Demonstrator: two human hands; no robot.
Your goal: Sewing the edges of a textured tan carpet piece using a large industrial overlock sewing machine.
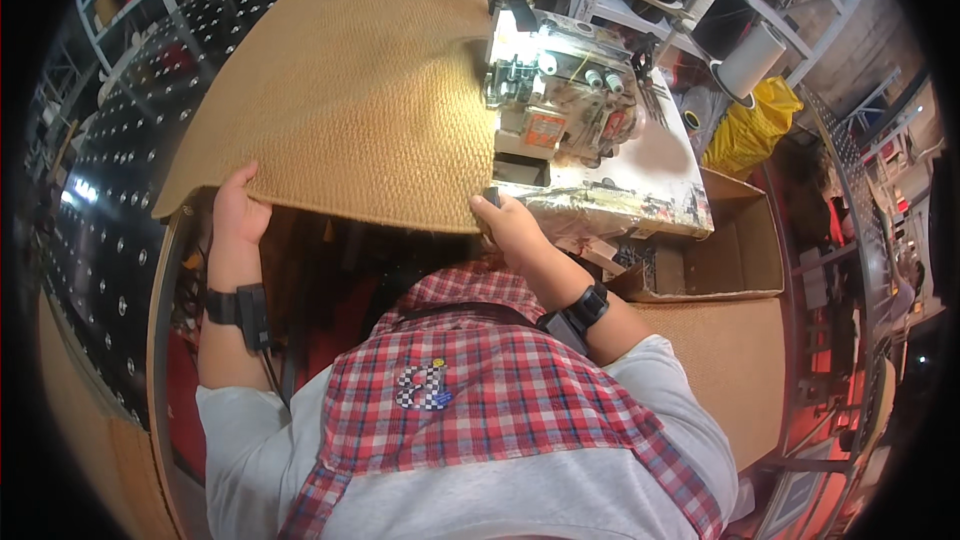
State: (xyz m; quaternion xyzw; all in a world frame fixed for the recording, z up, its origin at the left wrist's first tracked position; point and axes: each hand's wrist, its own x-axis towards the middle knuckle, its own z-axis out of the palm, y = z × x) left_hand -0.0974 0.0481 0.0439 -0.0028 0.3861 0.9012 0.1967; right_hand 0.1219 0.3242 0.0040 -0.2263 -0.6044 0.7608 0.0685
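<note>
A large tan woven mat (350,90) lies across the worktop, its near edge hanging over the front. My left hand (241,208) grips that edge near the mat's left corner, thumb on top and fingers underneath. At the near right corner, my right hand (508,228) pinches the mat beside the machine's white bed. The mat's right edge runs along an industrial sewing machine (570,90), whose lamp lights the area around its needle. Whether the mat lies under the presser foot cannot be made out. Both wrists wear black straps.
On the left stretches a black table (120,230) dotted with metal studs. Right of the machine stand an open cardboard box (735,250) and a yellow bag (755,120). Thread cones (752,60) sit on a rack behind. Another tan mat (715,360) lies at my right side.
</note>
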